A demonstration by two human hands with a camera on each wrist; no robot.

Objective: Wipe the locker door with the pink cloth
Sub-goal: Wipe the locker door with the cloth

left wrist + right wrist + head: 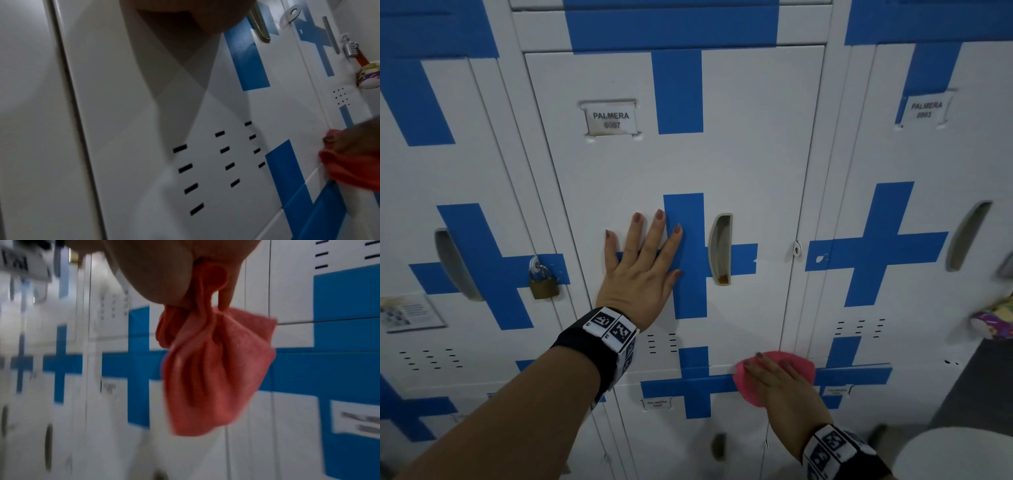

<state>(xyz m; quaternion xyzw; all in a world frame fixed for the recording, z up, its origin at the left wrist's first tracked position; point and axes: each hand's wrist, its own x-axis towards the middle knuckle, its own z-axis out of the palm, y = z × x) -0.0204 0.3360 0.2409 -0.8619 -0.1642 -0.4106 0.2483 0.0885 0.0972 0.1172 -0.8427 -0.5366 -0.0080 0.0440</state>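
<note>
Smooth glossy painted-metal locker door (pixel 739 154), fuzzy pink cloth (pixel 216 369), brass-coloured padlock (pixel 544 282), paper name label (pixel 611 120)

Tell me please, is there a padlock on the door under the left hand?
No, its hasp hangs bare; the padlock is on the neighbouring door.

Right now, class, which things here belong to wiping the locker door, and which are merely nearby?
Part of the job:
- pink cloth, held in the right hand
- locker door
- left hand, flat against that door

Merely nearby:
- brass padlock on the locker to the left
- name label
- recessed handle
</note>
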